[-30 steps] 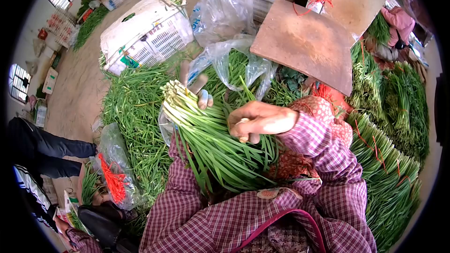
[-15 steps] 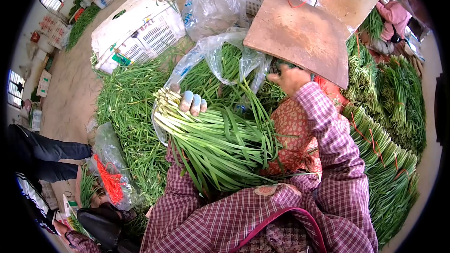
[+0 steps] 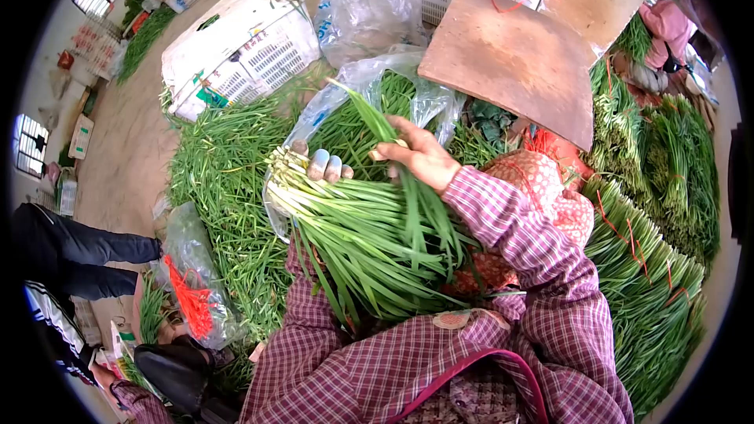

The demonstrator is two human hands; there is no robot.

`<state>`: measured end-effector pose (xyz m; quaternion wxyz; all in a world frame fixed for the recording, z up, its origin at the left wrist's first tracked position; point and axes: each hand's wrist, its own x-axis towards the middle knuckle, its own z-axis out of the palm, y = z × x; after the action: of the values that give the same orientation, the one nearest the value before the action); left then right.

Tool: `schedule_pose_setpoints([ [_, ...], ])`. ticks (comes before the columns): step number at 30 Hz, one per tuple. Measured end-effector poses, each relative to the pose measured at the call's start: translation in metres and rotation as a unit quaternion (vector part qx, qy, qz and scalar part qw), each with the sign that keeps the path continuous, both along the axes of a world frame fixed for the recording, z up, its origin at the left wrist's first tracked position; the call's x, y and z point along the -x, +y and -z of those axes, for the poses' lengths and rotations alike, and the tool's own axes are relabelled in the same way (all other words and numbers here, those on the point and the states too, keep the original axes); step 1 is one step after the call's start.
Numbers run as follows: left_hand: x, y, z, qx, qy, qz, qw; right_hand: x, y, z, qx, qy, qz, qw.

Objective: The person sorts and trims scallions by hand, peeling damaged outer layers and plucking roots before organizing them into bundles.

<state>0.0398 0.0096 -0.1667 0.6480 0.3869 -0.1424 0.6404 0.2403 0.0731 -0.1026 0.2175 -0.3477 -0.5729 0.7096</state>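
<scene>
My left hand (image 3: pixel 328 166), in pale finger coverings, is closed around a thick bunch of garlic chives (image 3: pixel 361 216). The white stem ends point up and left, and the green leaves fan across my lap. Just right of it, my right hand (image 3: pixel 422 159) pinches a small clump of chive leaves (image 3: pixel 365 112). This clump sticks out past the fingers at upper left, and more leaves hang below the hand over the bunch. Behind both hands lies a clear plastic bag (image 3: pixel 330 94) with loose chives in it.
Loose chives (image 3: pixel 216 165) cover the floor at left, beside a white crate (image 3: pixel 275 55). A brown board (image 3: pixel 510 63) juts out at upper right. Tied chive bundles (image 3: pixel 644 290) are stacked at right. Red ties (image 3: pixel 188 302) lie on plastic at left. Other people are at both sides.
My right hand has come left and down from beside the board to the bunch, now with a small clump of chives in its fingers. My left hand keeps its hold.
</scene>
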Motion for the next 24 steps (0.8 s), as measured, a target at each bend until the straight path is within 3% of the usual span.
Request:
schedule_pose_setpoints([
  [1,0.001,-0.003,0.003,0.018,-0.002,-0.015,1.0,-0.002,0.002,0.003,-0.103,0.025,-0.001,0.994],
  [4,0.013,-0.001,0.027,0.079,-0.023,-0.008,0.997,-0.027,-0.015,-0.031,-0.237,0.0,-0.006,0.972],
  [6,0.017,0.008,0.025,0.015,-0.015,0.013,1.0,-0.034,-0.02,-0.028,-0.363,0.0,-0.031,0.931],
  [9,0.008,0.003,0.012,0.019,-0.044,0.004,0.999,-0.038,-0.035,-0.017,-0.429,-0.058,-0.028,0.901],
  [13,0.001,-0.003,-0.002,0.029,-0.027,-0.023,0.999,-0.042,-0.046,-0.02,-0.405,-0.052,-0.026,0.912],
  [17,0.002,-0.009,0.001,0.129,-0.024,-0.031,0.991,-0.041,-0.051,-0.018,-0.426,-0.071,-0.022,0.901],
  [19,-0.004,-0.004,0.006,0.06,-0.066,-0.006,0.996,-0.04,-0.051,-0.013,-0.443,-0.082,-0.025,0.892],
  [24,-0.008,-0.013,0.004,0.106,-0.045,-0.071,0.991,-0.049,-0.041,-0.014,-0.262,-0.042,-0.011,0.964],
])
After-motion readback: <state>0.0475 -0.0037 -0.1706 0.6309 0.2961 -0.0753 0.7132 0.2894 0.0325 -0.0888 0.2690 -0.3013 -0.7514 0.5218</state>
